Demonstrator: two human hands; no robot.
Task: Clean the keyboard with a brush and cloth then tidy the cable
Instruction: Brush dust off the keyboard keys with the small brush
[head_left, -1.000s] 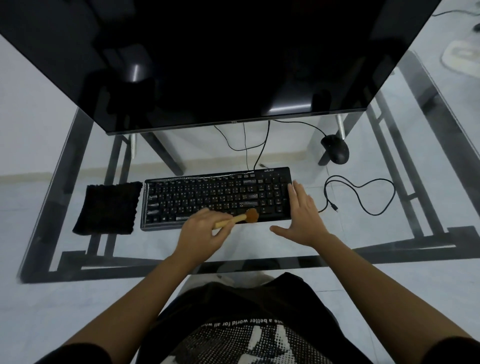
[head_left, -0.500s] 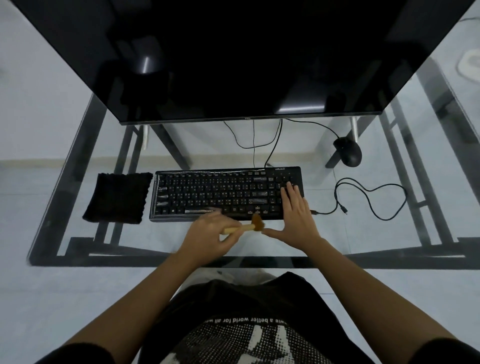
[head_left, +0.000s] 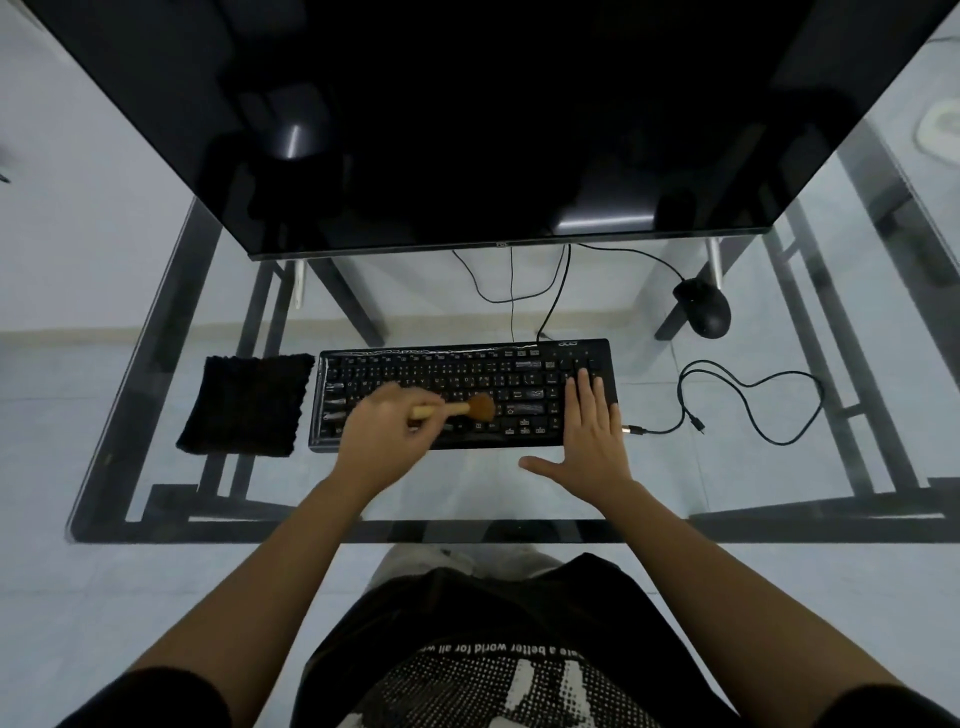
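A black keyboard (head_left: 457, 374) lies on the glass table (head_left: 727, 488) in front of me. My left hand (head_left: 387, 431) grips a small wooden-handled brush (head_left: 475, 408), whose brown bristles rest on the keys near the keyboard's middle. My right hand (head_left: 589, 431) lies flat with straight fingers on the keyboard's right end, thumb spread over the glass. A black cloth (head_left: 247, 402) sits just left of the keyboard. A loose black cable (head_left: 748, 400) loops on the glass to the right, its plug close to my right hand.
A large dark monitor (head_left: 467, 119) overhangs the back of the table. A black mouse (head_left: 704, 306) sits at the back right with its wire running under the monitor. The table's dark frame shows through the glass.
The brush has moved from the keyboard's front edge up and left onto the middle keys. My right hand has shifted a little toward the keyboard's right end.
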